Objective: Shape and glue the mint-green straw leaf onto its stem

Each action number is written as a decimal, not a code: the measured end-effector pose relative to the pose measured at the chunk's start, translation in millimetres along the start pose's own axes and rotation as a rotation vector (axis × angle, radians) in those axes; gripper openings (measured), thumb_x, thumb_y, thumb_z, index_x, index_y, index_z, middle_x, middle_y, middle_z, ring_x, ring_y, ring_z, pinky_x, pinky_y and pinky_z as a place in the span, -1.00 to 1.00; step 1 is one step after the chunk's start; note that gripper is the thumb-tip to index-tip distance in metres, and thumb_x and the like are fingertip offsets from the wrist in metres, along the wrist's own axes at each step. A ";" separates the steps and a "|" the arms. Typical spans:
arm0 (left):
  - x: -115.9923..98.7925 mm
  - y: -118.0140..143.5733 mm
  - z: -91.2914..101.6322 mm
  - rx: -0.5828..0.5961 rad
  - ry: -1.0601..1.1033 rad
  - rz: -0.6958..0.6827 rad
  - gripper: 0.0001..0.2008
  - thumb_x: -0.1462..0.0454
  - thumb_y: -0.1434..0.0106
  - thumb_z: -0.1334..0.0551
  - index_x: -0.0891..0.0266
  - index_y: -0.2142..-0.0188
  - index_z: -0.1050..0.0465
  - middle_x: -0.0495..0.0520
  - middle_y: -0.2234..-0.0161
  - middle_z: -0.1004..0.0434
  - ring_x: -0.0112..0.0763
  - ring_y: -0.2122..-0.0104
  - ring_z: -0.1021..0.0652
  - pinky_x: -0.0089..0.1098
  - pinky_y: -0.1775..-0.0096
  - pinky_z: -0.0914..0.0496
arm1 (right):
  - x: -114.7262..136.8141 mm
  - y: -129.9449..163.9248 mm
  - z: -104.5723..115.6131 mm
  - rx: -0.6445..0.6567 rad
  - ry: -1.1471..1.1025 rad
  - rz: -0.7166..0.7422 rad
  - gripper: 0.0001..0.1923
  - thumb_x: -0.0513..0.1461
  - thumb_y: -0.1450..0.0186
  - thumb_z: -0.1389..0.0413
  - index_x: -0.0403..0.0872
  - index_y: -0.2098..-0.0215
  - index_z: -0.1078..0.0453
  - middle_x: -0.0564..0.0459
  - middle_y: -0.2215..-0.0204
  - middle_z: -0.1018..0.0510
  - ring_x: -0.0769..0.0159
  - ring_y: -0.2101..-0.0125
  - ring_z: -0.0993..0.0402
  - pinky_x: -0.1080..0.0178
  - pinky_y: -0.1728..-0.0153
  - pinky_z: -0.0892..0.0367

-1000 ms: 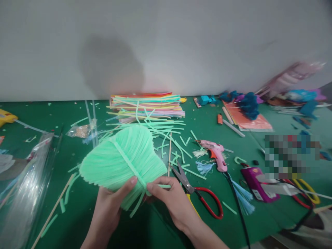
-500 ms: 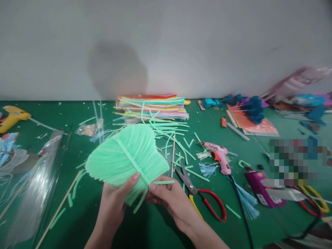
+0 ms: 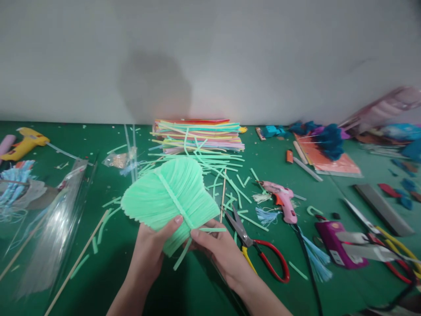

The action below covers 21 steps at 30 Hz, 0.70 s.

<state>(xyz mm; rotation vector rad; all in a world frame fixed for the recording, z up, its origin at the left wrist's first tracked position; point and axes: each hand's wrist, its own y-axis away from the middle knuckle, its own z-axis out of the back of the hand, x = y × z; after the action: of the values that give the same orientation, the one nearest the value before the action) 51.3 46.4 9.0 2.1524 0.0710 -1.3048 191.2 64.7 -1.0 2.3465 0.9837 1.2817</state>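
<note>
- Green strip fan (image 3: 169, 193) is being pinched at its tied waist by left hand (image 3: 151, 249) and right hand (image 3: 219, 251), both clamped.
- Tie is possibly being loosened; strips risk splaying.
- Scissors (image 3: 255, 248) are lying just beside the right hand; snagging is being risked.

A stack of coloured strips (image 3: 199, 133) lies at the centre of the green tabletop (image 3: 98, 272) near the wall. Red-handled scissors (image 3: 258, 248) sit right of centre, a pink glue gun (image 3: 283, 199) beyond them. A yellow glue gun (image 3: 23, 142) rests at far left, above clear plastic sleeves (image 3: 49, 228).
</note>
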 end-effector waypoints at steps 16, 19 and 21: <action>3.9 -2.5 3.0 -0.033 -0.023 -0.030 -0.25 0.25 0.06 -0.52 0.28 -0.14 -0.40 0.16 0.19 -0.68 -0.03 0.13 -0.63 -0.11 0.00 -0.47 | 4.1 0.8 -3.8 -0.061 -0.004 0.010 -0.60 -0.15 0.04 -0.47 -0.10 0.27 -0.55 0.11 0.51 -0.60 0.34 0.45 -0.52 0.27 0.28 -0.44; 4.5 -3.0 3.6 -0.044 -0.020 -0.046 -0.24 0.26 0.06 -0.52 0.25 -0.15 -0.39 0.15 0.15 -0.67 -0.04 0.10 -0.62 -0.12 -0.02 -0.46 | 4.0 -0.1 -1.2 -0.048 0.055 0.070 -0.56 -0.15 0.03 -0.46 -0.12 0.22 -0.53 0.08 0.45 -0.62 0.37 0.44 -0.49 0.29 0.30 -0.42; 4.7 -3.5 3.5 -0.049 -0.019 -0.045 -0.23 0.27 0.07 -0.52 0.25 -0.15 -0.39 0.16 0.14 -0.67 -0.03 0.08 -0.61 -0.12 -0.02 -0.46 | 4.1 -0.3 -0.6 -0.047 0.062 0.088 -0.56 -0.16 0.02 -0.46 -0.13 0.22 -0.52 0.08 0.43 -0.61 0.40 0.46 -0.47 0.31 0.33 -0.40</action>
<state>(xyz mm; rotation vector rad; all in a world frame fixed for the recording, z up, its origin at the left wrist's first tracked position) 49.7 46.2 2.4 2.1079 0.1432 -1.3346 192.0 67.7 1.7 2.3512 0.8673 1.4032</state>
